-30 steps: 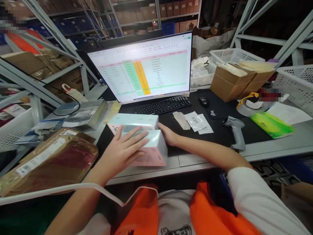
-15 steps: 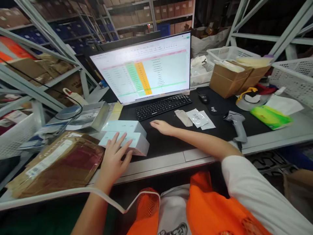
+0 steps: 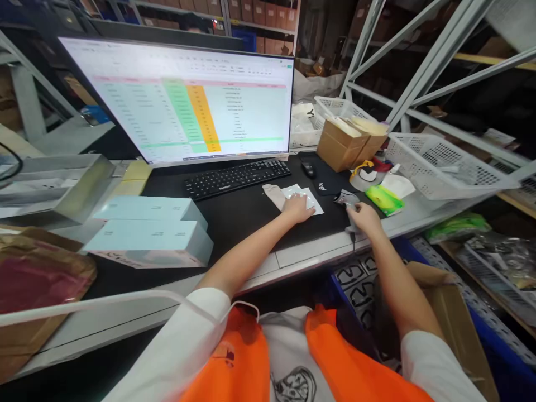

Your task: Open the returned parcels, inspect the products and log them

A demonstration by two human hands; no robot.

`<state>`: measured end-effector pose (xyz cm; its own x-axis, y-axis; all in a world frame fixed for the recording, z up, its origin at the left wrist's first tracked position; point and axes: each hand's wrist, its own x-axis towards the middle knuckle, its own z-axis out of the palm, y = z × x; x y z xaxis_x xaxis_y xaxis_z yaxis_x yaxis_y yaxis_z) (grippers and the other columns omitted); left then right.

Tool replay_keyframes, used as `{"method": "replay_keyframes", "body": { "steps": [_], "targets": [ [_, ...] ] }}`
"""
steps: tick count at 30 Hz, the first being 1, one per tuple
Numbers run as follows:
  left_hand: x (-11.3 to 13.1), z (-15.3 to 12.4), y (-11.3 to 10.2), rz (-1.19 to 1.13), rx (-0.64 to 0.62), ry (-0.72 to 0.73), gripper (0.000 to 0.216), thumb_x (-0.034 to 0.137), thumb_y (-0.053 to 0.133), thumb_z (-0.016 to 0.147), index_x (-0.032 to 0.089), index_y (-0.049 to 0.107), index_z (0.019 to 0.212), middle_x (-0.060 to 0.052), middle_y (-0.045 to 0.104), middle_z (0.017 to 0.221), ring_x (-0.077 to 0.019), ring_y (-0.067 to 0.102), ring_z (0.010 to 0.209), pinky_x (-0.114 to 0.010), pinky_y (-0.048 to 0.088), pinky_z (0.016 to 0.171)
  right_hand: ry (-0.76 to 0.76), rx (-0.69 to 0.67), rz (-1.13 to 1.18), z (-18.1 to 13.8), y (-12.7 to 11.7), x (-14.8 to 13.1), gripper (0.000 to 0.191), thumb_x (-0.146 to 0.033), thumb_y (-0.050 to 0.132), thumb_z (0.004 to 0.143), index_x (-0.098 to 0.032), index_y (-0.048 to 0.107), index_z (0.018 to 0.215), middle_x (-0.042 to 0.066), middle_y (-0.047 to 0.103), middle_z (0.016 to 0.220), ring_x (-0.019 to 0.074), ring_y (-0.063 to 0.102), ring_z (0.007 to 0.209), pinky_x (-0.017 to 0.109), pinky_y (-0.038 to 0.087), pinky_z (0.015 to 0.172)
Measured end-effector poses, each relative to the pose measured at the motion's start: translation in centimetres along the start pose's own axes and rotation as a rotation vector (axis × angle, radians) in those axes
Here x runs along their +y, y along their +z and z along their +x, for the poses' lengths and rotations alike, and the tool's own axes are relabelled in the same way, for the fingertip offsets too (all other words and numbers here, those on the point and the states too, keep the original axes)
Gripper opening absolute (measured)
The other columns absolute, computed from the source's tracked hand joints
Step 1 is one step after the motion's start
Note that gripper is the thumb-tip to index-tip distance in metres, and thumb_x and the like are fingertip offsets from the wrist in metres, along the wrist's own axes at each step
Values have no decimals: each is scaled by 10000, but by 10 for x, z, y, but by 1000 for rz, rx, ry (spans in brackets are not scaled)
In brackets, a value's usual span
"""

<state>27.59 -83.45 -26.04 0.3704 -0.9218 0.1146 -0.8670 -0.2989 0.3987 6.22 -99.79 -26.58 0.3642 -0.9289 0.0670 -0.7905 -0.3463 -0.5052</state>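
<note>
My left hand is on the white packets in front of the keyboard, fingers curled down over them. Beside these lies a beige folded piece. Farther right, my right hand is closed around the handle of a grey barcode scanner, whose cable hangs over the desk edge. Two light-blue boxes sit side by side on the left of the desk, apart from both hands.
A monitor showing a spreadsheet stands behind the keyboard and mouse. On the right are brown cartons, a tape dispenser, a green tissue pack and a white basket. A brown parcel lies left.
My left hand has left the light-blue boxes and moved right onto the white packets. My right hand has moved right and taken hold of the barcode scanner. The view has turned right.
</note>
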Motion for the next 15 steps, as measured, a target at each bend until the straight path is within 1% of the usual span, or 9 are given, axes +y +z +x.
{"method": "replay_keyframes", "body": {
  "steps": [2,4,6,7,9,10,12,14,15],
  "targets": [
    [4,9,6,17,-21,-63,431,370,653,945,39,704,1216,-285,644,1342,-434,556,1327,-517,481,1065,36,7,37,1,9,4,452,-420,739,812,-109,716,1140,237,699,1224,383,612,1244,410,444,1041],
    [-1,12,2,19,-19,-105,310,257,540,993,47,731,1118,-269,695,1240,-395,627,1237,-476,499,1023,73,0,105,4,13,7,344,-397,789,730,-137,711,941,225,724,1090,414,623,1199,427,455,1004],
    [-12,12,-10,6,15,-146,361,191,397,1034,63,720,1132,-240,723,1173,-347,675,1158,-439,506,990,101,1,210,7,12,10,282,-366,809,646,-186,630,771,178,714,942,415,640,1117,432,468,950],
    [-19,12,-18,-4,41,-162,410,185,327,1052,76,704,1171,-224,725,1178,-327,680,1154,-423,503,989,109,7,280,7,10,11,301,-366,804,617,-206,587,750,146,696,902,395,644,1070,426,477,916],
    [-30,10,-30,-31,84,-166,478,228,237,1085,112,669,1251,-190,716,1239,-294,663,1198,-395,492,1008,111,7,455,4,4,11,366,-428,769,595,-231,530,791,83,651,863,325,644,946,395,496,818],
    [-33,8,-33,-48,86,-153,468,280,255,1094,134,663,1271,-171,713,1262,-284,657,1211,-381,490,1015,100,-10,555,-1,0,9,400,-481,739,598,-240,509,819,57,627,851,286,633,878,375,500,763],
    [-32,5,-30,-84,53,-108,391,392,423,1066,173,676,1266,-138,713,1289,-284,648,1227,-370,487,1031,60,-82,756,-13,-7,4,453,-589,669,607,-248,478,837,25,582,820,221,592,758,343,496,675],
    [-26,2,-17,-116,18,-77,371,438,607,979,186,699,1236,-142,683,1361,-323,611,1285,-406,471,1068,14,-168,907,-28,-13,-2,481,-655,626,603,-249,442,782,4,529,767,173,530,664,323,482,624],
    [-23,1,-9,-131,13,-72,365,430,655,948,183,710,1211,-151,653,1409,-347,579,1325,-436,452,1094,-5,-210,971,-36,-16,-4,488,-662,630,600,-247,422,748,-8,497,733,152,491,622,312,467,603]
  ]
}}
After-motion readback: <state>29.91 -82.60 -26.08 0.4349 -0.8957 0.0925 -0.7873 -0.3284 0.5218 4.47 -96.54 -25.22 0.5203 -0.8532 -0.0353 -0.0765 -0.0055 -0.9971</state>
